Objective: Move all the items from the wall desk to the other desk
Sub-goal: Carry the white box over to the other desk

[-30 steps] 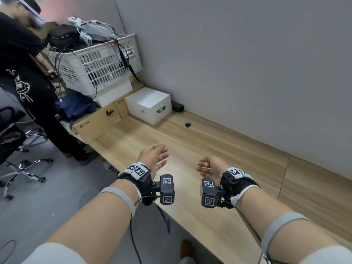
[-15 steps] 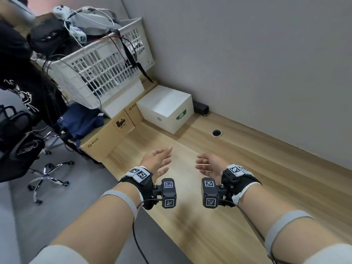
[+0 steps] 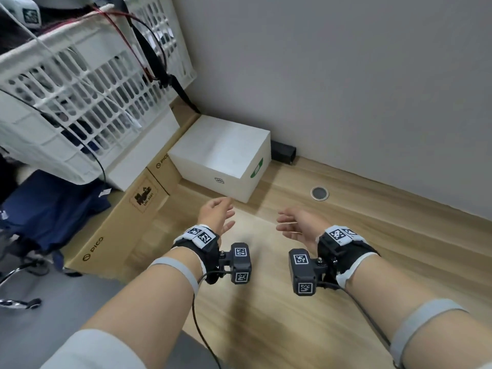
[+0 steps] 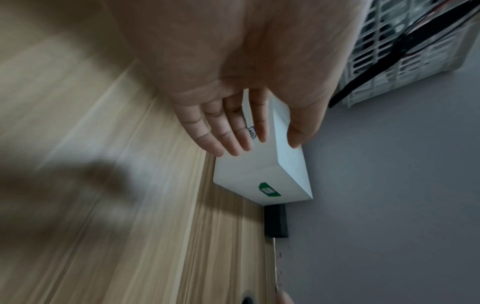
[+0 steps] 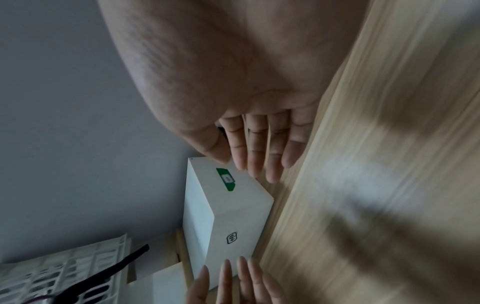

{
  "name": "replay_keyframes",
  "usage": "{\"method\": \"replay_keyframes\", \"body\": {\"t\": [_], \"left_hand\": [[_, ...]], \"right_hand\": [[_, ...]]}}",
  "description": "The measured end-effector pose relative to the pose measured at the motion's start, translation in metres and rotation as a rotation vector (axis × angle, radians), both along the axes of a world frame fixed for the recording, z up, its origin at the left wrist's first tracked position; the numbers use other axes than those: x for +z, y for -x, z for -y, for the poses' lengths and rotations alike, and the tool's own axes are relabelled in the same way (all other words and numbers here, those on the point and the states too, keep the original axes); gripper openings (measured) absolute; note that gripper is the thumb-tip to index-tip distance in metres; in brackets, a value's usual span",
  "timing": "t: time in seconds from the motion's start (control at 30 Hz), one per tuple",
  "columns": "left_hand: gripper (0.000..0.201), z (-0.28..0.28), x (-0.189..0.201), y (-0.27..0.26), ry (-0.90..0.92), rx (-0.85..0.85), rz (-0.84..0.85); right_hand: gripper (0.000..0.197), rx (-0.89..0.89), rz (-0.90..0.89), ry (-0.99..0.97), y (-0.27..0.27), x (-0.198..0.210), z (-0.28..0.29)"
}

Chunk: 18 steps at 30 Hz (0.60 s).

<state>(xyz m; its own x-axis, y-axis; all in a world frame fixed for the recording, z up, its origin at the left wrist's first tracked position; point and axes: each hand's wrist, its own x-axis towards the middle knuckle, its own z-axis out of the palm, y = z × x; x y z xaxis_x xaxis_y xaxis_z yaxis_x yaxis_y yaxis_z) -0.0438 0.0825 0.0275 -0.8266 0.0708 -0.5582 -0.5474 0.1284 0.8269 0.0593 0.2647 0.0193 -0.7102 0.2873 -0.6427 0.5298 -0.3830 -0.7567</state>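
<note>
A white box [image 3: 223, 155] with a green sticker stands on the wooden wall desk [image 3: 346, 235] against the grey wall; it also shows in both wrist views [image 4: 262, 174] [image 5: 233, 216]. My left hand [image 3: 217, 213] hovers open just in front of the box's near left corner, fingers straight [image 4: 228, 131], holding nothing. My right hand [image 3: 291, 225] is open too, palm facing left, a short way in front of the box's right side [image 5: 259, 156]. Neither hand touches the box.
Left of the box lies a flat brown PICO carton [image 3: 127, 217] bearing a white slab and a white plastic basket [image 3: 80, 83] full of cables and gear. A small black block [image 3: 283, 151] sits behind the box at the wall. A round cable hole [image 3: 319, 193] is in the desk.
The view and both hands have moved forward and left toward the white box; the hands stay open and spread apart. The standing person at the left has dropped out of the frame.
</note>
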Motion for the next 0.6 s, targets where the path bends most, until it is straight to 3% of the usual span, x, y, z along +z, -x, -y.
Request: {"method": "replay_keyframes", "body": {"t": [0.17,0.27,0.37,0.4,0.5,0.53,0.6], "left_hand": [[0.038,0.043,-0.021,0.102,0.037,0.001,-0.002],[0.074,0.058,-0.040,0.168,0.133,0.005,0.007],[0.117,0.078,-0.150,0.274,0.192,0.124,-0.011],[0.123,0.080,-0.163,0.291,0.216,0.168,-0.013],[0.114,0.072,-0.125,0.293,0.291,0.190,-0.090],[0.107,0.064,-0.086,0.273,0.293,0.181,-0.119],[0.092,0.054,-0.049,0.255,0.342,0.175,-0.147]], "right_hand": [[0.011,-0.089,0.060,-0.019,0.070,-0.002,0.036],[0.036,-0.111,0.102,-0.037,0.105,-0.006,0.052],[0.057,-0.110,0.127,-0.078,0.140,-0.009,0.064],[0.063,-0.108,0.129,-0.107,0.152,-0.009,0.067],[0.072,-0.088,0.146,-0.222,0.183,-0.008,0.073],[0.073,-0.080,0.157,-0.250,0.190,-0.008,0.075],[0.077,-0.083,0.180,-0.283,0.200,-0.014,0.076]]}}
